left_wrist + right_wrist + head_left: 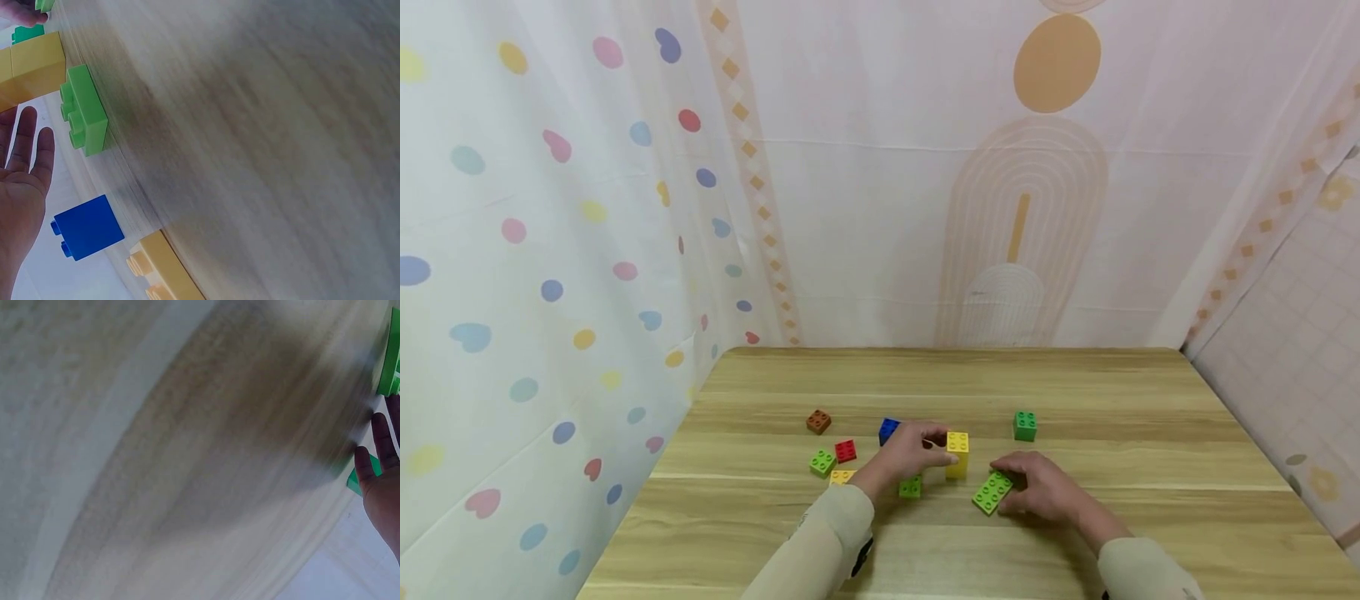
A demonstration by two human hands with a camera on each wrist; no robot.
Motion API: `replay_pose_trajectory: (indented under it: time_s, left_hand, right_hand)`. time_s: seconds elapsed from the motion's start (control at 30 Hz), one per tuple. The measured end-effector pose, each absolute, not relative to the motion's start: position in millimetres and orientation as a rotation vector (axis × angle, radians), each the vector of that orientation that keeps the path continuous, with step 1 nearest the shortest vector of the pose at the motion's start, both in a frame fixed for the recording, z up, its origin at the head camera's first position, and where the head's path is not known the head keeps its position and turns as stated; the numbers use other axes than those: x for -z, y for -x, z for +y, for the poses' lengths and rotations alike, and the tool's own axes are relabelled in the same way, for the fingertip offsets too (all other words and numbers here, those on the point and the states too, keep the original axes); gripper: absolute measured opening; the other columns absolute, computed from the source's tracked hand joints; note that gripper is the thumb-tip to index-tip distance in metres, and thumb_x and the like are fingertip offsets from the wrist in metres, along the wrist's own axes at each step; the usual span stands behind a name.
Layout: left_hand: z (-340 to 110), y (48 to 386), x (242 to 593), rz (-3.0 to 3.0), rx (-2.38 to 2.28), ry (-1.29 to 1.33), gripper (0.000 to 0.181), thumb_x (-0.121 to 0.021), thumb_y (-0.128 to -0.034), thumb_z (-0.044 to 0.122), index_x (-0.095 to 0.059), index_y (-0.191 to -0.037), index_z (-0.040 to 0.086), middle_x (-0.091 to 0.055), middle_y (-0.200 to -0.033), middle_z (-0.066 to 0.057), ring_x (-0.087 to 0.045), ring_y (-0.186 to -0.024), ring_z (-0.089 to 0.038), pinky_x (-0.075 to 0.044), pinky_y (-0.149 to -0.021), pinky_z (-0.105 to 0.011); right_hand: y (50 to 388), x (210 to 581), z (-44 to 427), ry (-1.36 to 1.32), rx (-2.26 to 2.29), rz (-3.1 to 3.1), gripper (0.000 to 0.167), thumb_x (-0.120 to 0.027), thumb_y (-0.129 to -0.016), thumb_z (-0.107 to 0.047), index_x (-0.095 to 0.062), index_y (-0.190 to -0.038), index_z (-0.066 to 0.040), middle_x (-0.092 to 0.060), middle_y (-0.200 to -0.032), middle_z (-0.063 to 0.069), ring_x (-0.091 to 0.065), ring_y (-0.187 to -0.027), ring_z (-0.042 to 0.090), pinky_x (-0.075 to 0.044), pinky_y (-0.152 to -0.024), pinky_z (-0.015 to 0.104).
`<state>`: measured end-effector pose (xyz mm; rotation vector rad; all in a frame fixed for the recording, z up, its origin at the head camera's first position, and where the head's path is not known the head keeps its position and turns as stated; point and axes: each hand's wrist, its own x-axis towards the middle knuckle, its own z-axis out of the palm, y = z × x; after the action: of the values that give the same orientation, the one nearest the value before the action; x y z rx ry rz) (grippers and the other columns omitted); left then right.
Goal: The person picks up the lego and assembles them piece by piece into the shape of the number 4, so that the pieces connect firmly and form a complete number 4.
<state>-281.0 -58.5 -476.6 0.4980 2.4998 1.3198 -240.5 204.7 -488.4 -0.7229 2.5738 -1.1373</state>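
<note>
Head view: the left hand [904, 457] has thumb and fingers clamped on a tall yellow plastic block [957, 457], upright with four round studs on top, the thumb across its near face. The right hand [1047, 486] pinches a long light-green plastic brick [992, 492] between thumb and fingers; it is flat in shape, with two rows of studs facing up, and lies slanted just beside the tall block on the right-hand side. Whether either piece touches the wooden tabletop [970, 558], I cannot tell.

Beyond the right fingers stands a dark-green cube-like brick [1025, 427]. On the near side of the left fingers sits a small light-green brick [910, 487], and a blue brick [889, 430] is partly hidden behind that hand. Left of the left fingers lie a red brick [846, 451], a lime square brick [823, 462] and a brown brick [818, 422]; a low yellow brick [841, 477] shows beside the left wrist.

The left wrist view shows a seam across the tall block's side, which the head view does not, as well as the blue brick's broad side face. There, the left hand's outer fingers are slightly apart. The right wrist view shows the right hand's fingers from the outer side, with the long brick cut off by the frame edge.
</note>
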Motion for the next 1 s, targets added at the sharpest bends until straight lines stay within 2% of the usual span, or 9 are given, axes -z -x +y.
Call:
replay_pose_trajectory:
  time_s: [0.23,0.43,0.77,1.0]
  left_hand:
    - [-59.3,281.5,477.1,2.491,-1.323,-0.492,0.038,-0.079,-0.0867,0.031,-0.071,-0.121,0.019,-0.065,-0.106,0.007,-0.06,-0.102,-0.015,-0.05,-0.092,-0.04]
    - [-59.6,281.9,478.0,2.479,-1.341,-0.491,0.036,-0.079,-0.0866,0.03,-0.071,-0.12,0.02,-0.065,-0.106,0.008,-0.06,-0.102,-0.015,-0.049,-0.092,-0.04]
    - [-58.5,280.4,476.1,2.464,-1.354,-0.468,0.034,-0.079,-0.0868,0.029,-0.072,-0.119,0.019,-0.065,-0.105,0.007,-0.06,-0.101,-0.015,-0.05,-0.092,-0.04]
    - [-58.3,280.1,475.9,2.461,-1.359,-0.47,0.035,-0.079,-0.0868,0.028,-0.071,-0.12,0.018,-0.065,-0.105,0.007,-0.06,-0.101,-0.015,-0.05,-0.091,-0.04]
  right_hand:
    - [241.0,489.5,203.2,0.788,1.093,2.605,0.055,-0.083,-0.08,-0.016,-0.063,-0.127,0.004,-0.064,-0.124,0.015,-0.056,-0.116,0.036,-0.041,-0.098,0.059]
    - [236.7,487.2,201.7,0.787,1.028,2.655,0.05,-0.083,-0.08,-0.018,-0.066,-0.123,0.001,-0.066,-0.119,0.011,-0.056,-0.113,0.036,-0.042,-0.096,0.058]
    - [232.1,486.9,200.6,0.779,0.915,2.716,0.04,-0.083,-0.081,-0.021,-0.073,-0.117,-0.009,-0.059,-0.107,-0.002,-0.051,-0.101,0.022,-0.044,-0.086,0.041]
    - [231.0,487.1,200.5,0.783,0.91,2.723,0.036,-0.082,-0.082,-0.025,-0.074,-0.114,-0.011,-0.059,-0.105,-0.003,-0.051,-0.099,0.02,-0.045,-0.084,0.038]
